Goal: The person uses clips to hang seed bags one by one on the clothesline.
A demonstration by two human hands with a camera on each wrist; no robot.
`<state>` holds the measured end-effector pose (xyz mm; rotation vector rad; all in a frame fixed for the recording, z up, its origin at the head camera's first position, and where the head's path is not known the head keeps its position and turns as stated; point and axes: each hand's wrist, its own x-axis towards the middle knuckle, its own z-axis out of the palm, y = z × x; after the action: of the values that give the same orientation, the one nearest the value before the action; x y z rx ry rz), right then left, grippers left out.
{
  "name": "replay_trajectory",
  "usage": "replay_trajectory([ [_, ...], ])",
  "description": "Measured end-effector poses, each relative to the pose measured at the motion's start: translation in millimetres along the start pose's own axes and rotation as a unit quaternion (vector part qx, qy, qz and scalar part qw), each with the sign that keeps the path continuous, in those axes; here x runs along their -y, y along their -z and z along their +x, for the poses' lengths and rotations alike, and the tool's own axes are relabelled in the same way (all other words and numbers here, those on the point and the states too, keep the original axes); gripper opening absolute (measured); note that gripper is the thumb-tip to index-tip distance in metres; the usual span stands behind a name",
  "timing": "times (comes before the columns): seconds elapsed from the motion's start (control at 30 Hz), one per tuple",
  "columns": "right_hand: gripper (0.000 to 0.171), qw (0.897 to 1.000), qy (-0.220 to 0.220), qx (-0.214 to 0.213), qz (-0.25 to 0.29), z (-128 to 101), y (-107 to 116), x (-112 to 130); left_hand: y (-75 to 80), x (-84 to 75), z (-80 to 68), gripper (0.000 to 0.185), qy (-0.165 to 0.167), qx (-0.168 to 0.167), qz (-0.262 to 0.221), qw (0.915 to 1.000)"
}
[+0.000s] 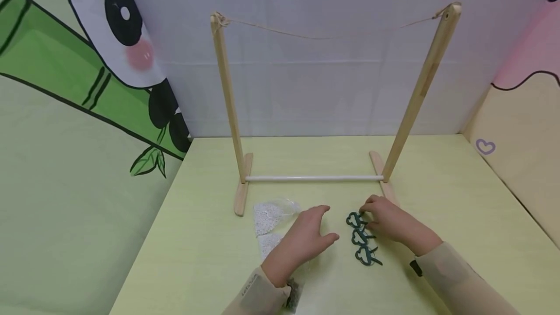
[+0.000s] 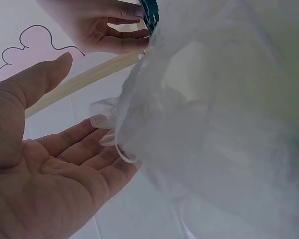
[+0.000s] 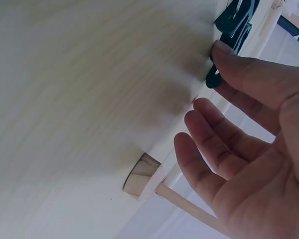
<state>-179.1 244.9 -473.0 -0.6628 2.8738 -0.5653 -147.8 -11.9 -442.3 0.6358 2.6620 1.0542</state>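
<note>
bench: was pale yellow-green, with a faint wood grain (plainest in the right wrist view)
clips: were dark green, three in a row
bags: were clear plastic, filled with speckled white grains
rack posts: were light natural wood
rack bar: was white
string: was tan
back cloth: was white, creased in squares
left cloth: was green with a black-and-white panda, a pink cheek and dark-outlined bamboo
right cloth: was pink over cream, with a small purple heart outline
sleeves: were beige
</note>
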Motion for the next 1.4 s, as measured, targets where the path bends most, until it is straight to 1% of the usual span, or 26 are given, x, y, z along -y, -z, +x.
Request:
replay_trajectory([
  [0.2, 0.021, 1.000, 0.017, -0.007, -0.005, -1, 0, -3, 0.7, -0.1, -1.8, 0.061, -0.002, -0.005, 0.002, 1.0000],
  [0.43, 0.019, 0.999, 0.028, -0.025, -0.013, 0, 0, -6, 2.2, 2.1, -3.0, 0.061, 0.000, -0.018, -0.001, 0.9998],
  [0.57, 0.018, 0.999, 0.027, -0.022, -0.001, -2, 4, -4, 4.2, 3.3, -3.6, 0.061, -0.006, -0.022, -0.005, 0.9997],
  [0.67, 0.018, 0.999, 0.020, -0.022, 0.012, -5, 8, 0, 5.8, 3.7, -4.0, 0.061, -0.008, -0.019, -0.009, 0.9997],
  [1.0, 0.023, 0.998, 0.031, -0.038, 0.032, -17, 25, 20, 7.8, 5.5, -3.8, 0.061, -0.011, -0.021, -0.018, 0.9996],
  [1.13, 0.024, 0.997, 0.047, -0.044, 0.031, -21, 30, 31, 8.9, 4.5, -4.0, 0.060, -0.015, -0.022, -0.023, 0.9994],
  [1.4, 0.024, 0.993, 0.086, -0.074, 0.028, -30, 39, 51, 11.3, 2.5, -6.4, 0.061, -0.012, -0.021, -0.036, 0.9990],
])
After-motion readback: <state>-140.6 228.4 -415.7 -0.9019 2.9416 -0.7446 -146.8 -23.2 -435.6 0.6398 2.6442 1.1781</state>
